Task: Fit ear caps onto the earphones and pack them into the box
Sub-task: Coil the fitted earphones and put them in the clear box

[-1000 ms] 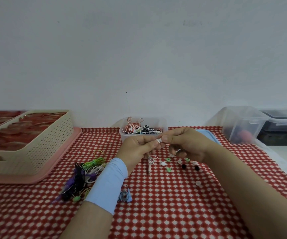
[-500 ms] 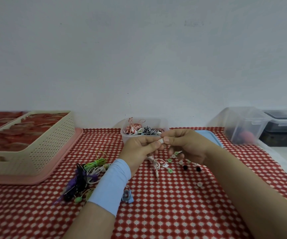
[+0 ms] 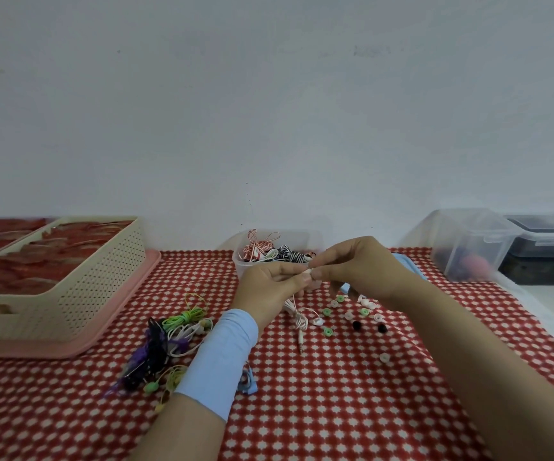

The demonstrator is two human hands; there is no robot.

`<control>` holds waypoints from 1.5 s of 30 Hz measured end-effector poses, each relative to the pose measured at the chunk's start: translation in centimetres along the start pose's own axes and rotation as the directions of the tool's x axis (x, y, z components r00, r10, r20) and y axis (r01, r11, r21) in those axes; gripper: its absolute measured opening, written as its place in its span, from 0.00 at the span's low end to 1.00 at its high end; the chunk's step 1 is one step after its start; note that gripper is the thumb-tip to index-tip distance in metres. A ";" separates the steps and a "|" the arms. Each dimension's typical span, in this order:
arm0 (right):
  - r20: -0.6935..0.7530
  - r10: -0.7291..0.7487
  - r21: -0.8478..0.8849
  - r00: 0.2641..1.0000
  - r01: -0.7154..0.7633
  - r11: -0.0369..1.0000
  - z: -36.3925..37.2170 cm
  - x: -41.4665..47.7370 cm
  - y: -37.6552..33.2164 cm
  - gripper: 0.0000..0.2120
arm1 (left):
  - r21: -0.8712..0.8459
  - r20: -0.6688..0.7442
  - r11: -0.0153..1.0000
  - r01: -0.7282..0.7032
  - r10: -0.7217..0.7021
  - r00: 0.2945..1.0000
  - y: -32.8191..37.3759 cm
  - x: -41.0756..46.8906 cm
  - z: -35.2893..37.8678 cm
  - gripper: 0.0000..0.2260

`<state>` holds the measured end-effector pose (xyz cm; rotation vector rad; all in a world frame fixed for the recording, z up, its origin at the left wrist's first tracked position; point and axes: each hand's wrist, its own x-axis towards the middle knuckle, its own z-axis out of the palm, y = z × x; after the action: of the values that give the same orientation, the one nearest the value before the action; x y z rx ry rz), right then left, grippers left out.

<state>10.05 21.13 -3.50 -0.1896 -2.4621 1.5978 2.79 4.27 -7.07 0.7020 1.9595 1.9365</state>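
Observation:
My left hand [image 3: 270, 289] and my right hand [image 3: 355, 266] meet above the table, both pinching a small white earbud [image 3: 307, 271] between their fingertips. The white earphone's cable [image 3: 297, 319] hangs from my left hand down to the cloth, with its other bud [image 3: 317, 322] lying there. Loose ear caps [image 3: 348, 315] in green, white and black are scattered on the cloth under my right hand. A small clear box [image 3: 302, 239] holding coiled earphones stands just behind my hands.
A tangle of green, purple, black and white earphones [image 3: 169, 341] lies left of my left forearm. A beige basket [image 3: 69, 287] on a pink tray [image 3: 129, 311] fills the left side. Clear lidded containers [image 3: 468, 241] stand at the right, near the table edge.
Both hands stay together on the earbud. The hanging cable has swung slightly and settled lower on the cloth.

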 end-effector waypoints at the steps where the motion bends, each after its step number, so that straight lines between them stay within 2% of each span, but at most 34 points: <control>1: -0.008 -0.010 -0.010 1.000 0.010 1.000 0.1 0.0 0.1 0.03 | 0.016 -0.012 1.000 -0.004 0.004 1.000 0.0 0.0 0.0 0.07; 7: -0.003 -0.032 -0.088 0.999 0.032 0.996 0.3 0.1 0.4 0.02 | 0.130 -0.050 0.991 -0.009 0.016 0.999 -0.3 0.3 -0.3 0.07; 11: 0.014 -0.107 -0.143 0.994 0.108 0.984 0.2 0.1 0.3 0.04 | 0.088 -0.006 0.996 0.027 -0.027 1.000 -0.3 0.2 -0.4 0.07; 16: 0.062 -0.133 -0.118 0.989 0.140 0.983 -0.2 -0.1 0.2 0.06 | 0.017 0.028 0.997 0.071 -0.072 0.997 -0.2 0.1 -0.6 0.06; 21: 0.141 -0.051 0.024 0.989 0.048 0.999 -1.0 -0.4 0.2 0.07 | 0.044 0.095 0.997 0.061 -0.065 0.993 0.1 0.0 -0.9 0.06; 27: 0.211 0.049 0.090 0.976 -0.069 0.994 -1.1 -0.6 0.2 0.06 | -0.025 0.180 0.998 0.057 -0.052 0.982 -0.2 -0.1 -1.1 0.05; 33: 0.272 0.115 0.114 0.955 -0.151 0.982 -1.0 -0.4 0.5 0.04 | -0.043 0.230 0.998 0.039 -0.029 0.973 -0.3 -0.4 -1.0 0.08; 37: 0.242 0.113 0.122 0.964 -0.145 0.982 -1.0 -0.3 0.5 0.02 | -0.080 0.214 0.995 0.051 -0.032 0.976 -0.5 -0.4 -0.7 0.09; 42: 0.133 0.004 0.130 0.991 -0.021 0.991 -0.9 -0.3 0.2 0.05 | -0.103 0.120 0.994 0.041 -0.028 0.992 -0.3 0.0 -0.6 0.06; 45: 0.115 -0.023 0.109 0.993 0.010 0.994 -0.9 -0.3 -0.1 0.05 | -0.113 0.089 0.993 0.040 -0.030 0.996 -0.1 0.1 -0.5 0.05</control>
<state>10.57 21.86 -3.08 -0.0614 -2.4447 1.7764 2.42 3.96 -7.15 0.7042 1.7819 1.9464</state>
